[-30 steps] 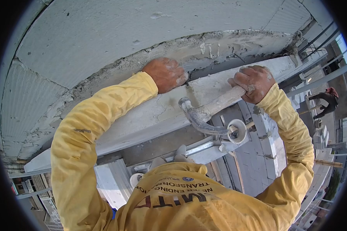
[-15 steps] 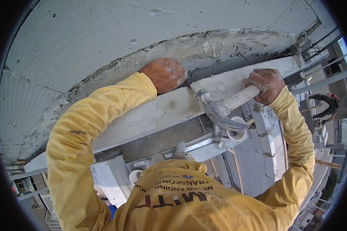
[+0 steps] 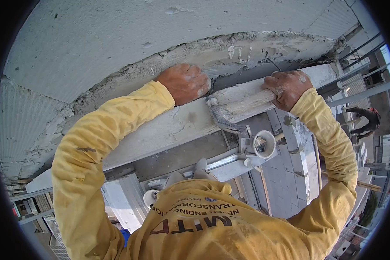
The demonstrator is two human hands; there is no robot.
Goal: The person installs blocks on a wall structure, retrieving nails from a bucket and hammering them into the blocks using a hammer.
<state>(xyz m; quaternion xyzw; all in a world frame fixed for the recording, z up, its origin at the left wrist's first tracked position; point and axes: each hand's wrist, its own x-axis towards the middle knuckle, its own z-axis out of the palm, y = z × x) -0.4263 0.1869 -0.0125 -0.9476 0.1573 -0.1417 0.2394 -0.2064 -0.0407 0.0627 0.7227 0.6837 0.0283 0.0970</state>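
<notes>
My right hand [image 3: 288, 89] is wrapped around the pale, dust-coated handle of a claw hammer [image 3: 223, 116]. Its striking face is up near the gap beside my left fingers, while the curved claw points back toward me. My left hand [image 3: 185, 83] is closed, knuckles up, over the far edge of a long pale concrete beam [image 3: 173, 130]. A thin dark piece shows beside its fingertips, but what the fingers grip is hidden.
A rough-edged grey wall [image 3: 130, 34] rises beyond the beam. Below it are a white round cup-like container [image 3: 264, 144] and a metal rail [image 3: 223, 161]. Scaffold pipes [image 3: 364, 92] run at the right, where another person [image 3: 366, 120] stands far below.
The hammer and my right hand have moved left and toward the wall, bringing the hammer head close to my left fingers. My left hand stays nearly in place.
</notes>
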